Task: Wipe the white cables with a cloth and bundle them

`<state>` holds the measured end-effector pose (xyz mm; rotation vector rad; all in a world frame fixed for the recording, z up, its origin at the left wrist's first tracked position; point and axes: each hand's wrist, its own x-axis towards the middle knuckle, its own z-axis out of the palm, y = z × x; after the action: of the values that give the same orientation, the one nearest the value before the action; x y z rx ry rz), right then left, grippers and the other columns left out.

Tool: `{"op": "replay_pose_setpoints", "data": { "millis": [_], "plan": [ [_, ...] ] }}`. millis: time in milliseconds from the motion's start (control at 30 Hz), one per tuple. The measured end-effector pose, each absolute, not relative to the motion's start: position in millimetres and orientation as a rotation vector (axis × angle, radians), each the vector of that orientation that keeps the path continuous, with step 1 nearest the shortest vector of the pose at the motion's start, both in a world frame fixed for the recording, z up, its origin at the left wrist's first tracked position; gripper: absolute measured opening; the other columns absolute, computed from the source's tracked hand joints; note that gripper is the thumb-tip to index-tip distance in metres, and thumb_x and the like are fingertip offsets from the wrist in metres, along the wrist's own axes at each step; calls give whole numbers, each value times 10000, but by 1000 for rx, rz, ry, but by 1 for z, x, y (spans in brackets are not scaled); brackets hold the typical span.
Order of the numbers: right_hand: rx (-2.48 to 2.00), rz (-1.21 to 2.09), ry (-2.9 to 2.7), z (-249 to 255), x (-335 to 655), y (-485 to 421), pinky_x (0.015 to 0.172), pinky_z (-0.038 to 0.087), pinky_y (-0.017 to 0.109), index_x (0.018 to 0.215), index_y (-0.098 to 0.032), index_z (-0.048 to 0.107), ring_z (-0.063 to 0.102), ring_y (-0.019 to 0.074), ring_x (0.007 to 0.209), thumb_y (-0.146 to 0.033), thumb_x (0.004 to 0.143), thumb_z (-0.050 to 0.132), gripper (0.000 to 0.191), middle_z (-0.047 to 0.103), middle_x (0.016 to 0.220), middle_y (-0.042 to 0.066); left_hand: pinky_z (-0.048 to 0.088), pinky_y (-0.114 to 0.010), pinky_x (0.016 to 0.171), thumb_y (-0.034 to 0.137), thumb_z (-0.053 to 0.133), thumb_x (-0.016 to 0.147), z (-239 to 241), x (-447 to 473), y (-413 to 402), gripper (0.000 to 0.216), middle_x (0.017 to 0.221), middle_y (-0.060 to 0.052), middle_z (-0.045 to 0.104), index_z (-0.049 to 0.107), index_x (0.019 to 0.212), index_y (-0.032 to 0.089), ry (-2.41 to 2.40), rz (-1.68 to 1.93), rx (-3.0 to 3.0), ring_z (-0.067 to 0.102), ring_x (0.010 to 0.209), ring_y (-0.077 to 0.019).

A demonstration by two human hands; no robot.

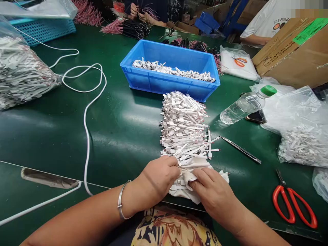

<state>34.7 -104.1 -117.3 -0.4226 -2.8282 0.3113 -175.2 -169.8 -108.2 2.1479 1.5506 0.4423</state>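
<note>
Short white flat cables [183, 126] with metal connectors lie in a long pile running toward me. At the near end a white cloth [188, 196] lies under and around some cables. My right hand [217, 193] is closed, thumb and fingers pinching a fold of the cloth. Close beside it, my left hand [156, 179] is closed at the pile's near end, its fingertips by the cloth; what it grips is hidden. Beyond the pile stands a blue bin [166, 80] holding more white cables.
Right of the pile are a water bottle [242, 107], a slim metal cutter [241, 149] and red-handled scissors [294, 206]. Bags of cables [302, 143] lie farther right. A white cord [87, 136] loops across the green table [123, 136]. Two people are across the table.
</note>
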Motion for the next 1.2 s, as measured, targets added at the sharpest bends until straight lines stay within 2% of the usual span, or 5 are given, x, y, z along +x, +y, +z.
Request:
{"op": "replay_pose_setpoints", "data": {
  "millis": [233,400,567,900,1200],
  "plan": [
    [-392,208,-2881,-113,37,-101,633,330,346,806,-177,616,427,198,698,-55,877,296,350,556,834,90,375,-245,666,190,408,925,-104,-176,-168,223,817,-32,550,604,819,171,1551,428,2145,494,756,-146],
    [-401,291,-2859,-115,36,-100,679,359,345,857,-178,620,469,209,775,-94,903,317,318,566,882,91,366,-250,653,195,411,927,-104,-176,-167,246,808,-31,559,606,780,166,1538,424,2156,495,746,-145],
    [-410,271,-2847,-114,40,-98,689,358,334,832,-194,623,472,196,776,-35,871,305,357,575,891,80,370,-248,659,186,412,924,-104,-176,-168,241,808,-25,557,607,784,173,1546,482,2154,498,747,-141],
    [-376,315,-2848,-116,41,-94,736,360,336,840,-199,617,485,203,848,-60,876,339,313,582,922,74,364,-240,622,188,433,915,-104,-177,-167,261,786,-23,562,602,718,167,1550,482,2166,499,719,-133],
    [-376,248,-2870,-115,36,-101,692,337,351,860,-176,609,455,210,802,-95,905,320,303,568,886,83,368,-241,625,201,431,918,-103,-176,-166,279,782,-29,582,611,709,160,1554,474,2183,508,719,-136]
  ]
}}
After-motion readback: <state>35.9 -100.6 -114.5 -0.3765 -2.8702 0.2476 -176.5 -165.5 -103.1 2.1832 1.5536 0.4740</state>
